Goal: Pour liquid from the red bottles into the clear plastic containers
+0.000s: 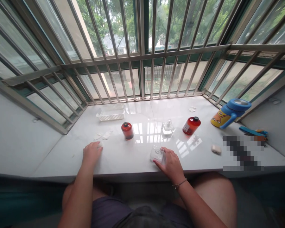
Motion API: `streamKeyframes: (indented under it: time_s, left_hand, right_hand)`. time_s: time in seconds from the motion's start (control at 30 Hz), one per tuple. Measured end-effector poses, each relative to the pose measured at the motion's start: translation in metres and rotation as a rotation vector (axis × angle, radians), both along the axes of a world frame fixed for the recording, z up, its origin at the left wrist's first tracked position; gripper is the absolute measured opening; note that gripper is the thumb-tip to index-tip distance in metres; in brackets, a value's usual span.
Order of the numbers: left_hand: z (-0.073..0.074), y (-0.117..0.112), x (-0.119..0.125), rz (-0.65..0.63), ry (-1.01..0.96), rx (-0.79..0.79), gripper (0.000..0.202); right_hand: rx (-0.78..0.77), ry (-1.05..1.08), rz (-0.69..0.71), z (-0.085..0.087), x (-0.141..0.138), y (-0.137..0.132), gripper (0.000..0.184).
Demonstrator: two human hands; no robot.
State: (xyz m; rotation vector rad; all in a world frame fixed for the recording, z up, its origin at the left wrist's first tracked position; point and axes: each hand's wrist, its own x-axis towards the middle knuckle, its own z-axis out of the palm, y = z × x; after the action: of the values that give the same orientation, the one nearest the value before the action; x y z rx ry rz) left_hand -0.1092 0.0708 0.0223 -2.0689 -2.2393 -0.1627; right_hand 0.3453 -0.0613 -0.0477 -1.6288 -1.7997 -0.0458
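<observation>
My right hand (170, 161) holds a clear, square, box-like container (156, 153) at the front of the white counter, thumb on its near side and fingers at its far right corner. My left hand (92, 153) rests on the counter to the left, fingers curled; a bit of something pale shows at the fingertips, too small to name. Just beyond it lie thin white crumpled pieces (106, 135). A red bottle with a black cap (127, 131) stands between and beyond my hands. Past my right hand is a clear square glass bottle (167, 127).
A second red bottle (191, 125) stands to the right. A white perforated basket (111, 114) is at the back left. Farther right are a blue and yellow mug (230, 113), a pale earbud-case-like object (216, 149) and blue and orange tools (254, 131). A barred window (142, 58) encloses the counter.
</observation>
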Motion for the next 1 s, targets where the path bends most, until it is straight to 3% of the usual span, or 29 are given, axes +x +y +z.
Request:
streamKeyframes:
  time_s: [0.2,0.4,0.57,0.67,0.87,1.0]
  left_hand:
    - [0.008,0.005,0.018,0.017,0.008,0.018,0.031]
    - [0.007,0.010,0.021,0.047,-0.070,-0.056,0.044]
    - [0.018,0.003,0.031,0.031,-0.236,0.032,0.044]
    - [0.027,-0.010,0.068,-0.004,-0.562,0.120,0.044]
    - [0.045,-0.047,0.193,-0.297,-1.504,0.028,0.053]
    - [0.049,-0.063,0.248,-0.465,-1.692,-0.070,0.046]
  right_hand:
    - [-0.011,0.005,0.006,0.001,0.001,0.000,0.074]
    - [-0.011,0.015,0.006,0.002,0.000,0.000,0.074]
    - [-0.012,0.000,0.006,0.002,0.000,0.000,0.075]
    - [-0.011,0.004,0.008,0.001,0.000,0.000,0.076]
    - [-0.006,0.012,0.010,0.003,0.000,0.000,0.076]
    - [-0.018,0.001,-0.001,0.004,-0.001,-0.001,0.076]
